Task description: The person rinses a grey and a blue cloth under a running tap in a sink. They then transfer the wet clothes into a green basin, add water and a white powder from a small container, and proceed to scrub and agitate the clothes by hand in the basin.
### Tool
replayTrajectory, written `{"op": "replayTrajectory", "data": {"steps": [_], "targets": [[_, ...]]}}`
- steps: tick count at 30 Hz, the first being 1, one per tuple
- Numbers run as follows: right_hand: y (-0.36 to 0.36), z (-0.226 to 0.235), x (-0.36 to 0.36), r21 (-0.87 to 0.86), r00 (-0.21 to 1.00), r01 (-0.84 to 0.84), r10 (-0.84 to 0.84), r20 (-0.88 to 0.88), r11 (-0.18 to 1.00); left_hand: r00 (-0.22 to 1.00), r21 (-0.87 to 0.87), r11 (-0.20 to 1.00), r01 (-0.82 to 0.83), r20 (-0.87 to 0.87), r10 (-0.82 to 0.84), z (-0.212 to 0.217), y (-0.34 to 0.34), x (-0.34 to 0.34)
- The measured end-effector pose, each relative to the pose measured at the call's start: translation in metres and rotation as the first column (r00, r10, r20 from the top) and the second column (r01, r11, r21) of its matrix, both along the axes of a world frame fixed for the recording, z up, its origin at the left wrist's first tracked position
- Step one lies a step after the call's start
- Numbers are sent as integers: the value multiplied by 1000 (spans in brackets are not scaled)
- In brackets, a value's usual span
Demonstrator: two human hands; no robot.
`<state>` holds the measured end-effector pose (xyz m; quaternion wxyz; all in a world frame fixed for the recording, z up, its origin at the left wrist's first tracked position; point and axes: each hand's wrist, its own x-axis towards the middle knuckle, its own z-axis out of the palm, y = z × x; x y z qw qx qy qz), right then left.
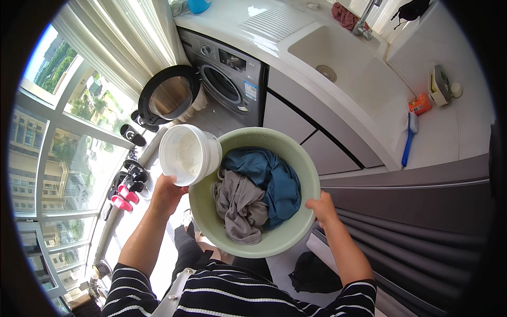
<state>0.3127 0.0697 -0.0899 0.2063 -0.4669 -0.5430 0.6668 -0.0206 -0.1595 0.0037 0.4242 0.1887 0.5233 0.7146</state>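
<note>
Left hand (pixel 168 195) closed on white plastic bucket (pixel 184 153); added hold on basin rim: cannot tell. Right hand (pixel 323 207) clasps right rim of green plastic basin (pixel 288 238). Basin before person's waist, holding teal cloth (pixel 282 185) and grey cloth (pixel 240 203). Sound handling: basin level, both grips firm, bucket steady.

In the basin (pixel 288 236), one cloth (pixel 240 206) lies toward the left edge, another cloth (pixel 281 185) toward the far right; a tub (pixel 185 153) sits at its far-left edge. Over there, the washing machine (pixel 224 68) stands under the table's (pixel 232 21) left end, a brush (pixel 407 140) right of the sink (pixel 351 66).
</note>
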Motion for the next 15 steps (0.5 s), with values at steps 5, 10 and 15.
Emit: {"op": "replayTrajectory", "data": {"steps": [5,10,15], "targets": [[-9,0,-1,-47,995,67,-63,77,997,996,49,997,63,61,-66,-23,5,-19],[-8,-23,-8,-95,999,13,-8,52,995,995,12,996,86,48,-86,-26,-1,-25],[0,-49,-13,-93,1000,-6,8,29,996,997,-33,997,71,10,-70,-22,-9,-12]]}}
